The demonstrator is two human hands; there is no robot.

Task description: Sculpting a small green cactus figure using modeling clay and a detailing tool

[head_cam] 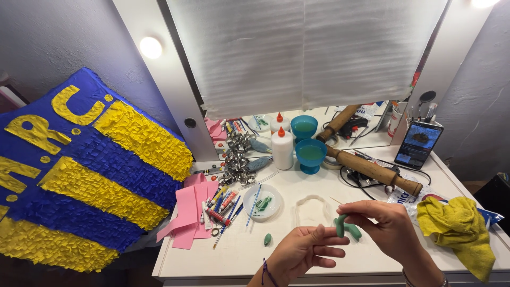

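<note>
My right hand (387,226) pinches a bent green clay piece (345,227) between thumb and fingers, above the white table (234,255). My left hand (304,250) sits just below and left of it, palm up, fingers slightly curled, a fingertip touching the clay's lower end. A small green clay lump (268,239) lies on the table left of my left hand. A thin wooden stick (336,200) pokes out behind my right hand.
A white dish (262,202) with green bits, paint tubes and brushes (223,204), pink paper (188,212), a glue bottle (282,149), a blue cup (311,155), a rolling pin (372,170), a phone (418,144), a yellow cloth (459,231), and a blue-yellow fringed piece (79,170) at left.
</note>
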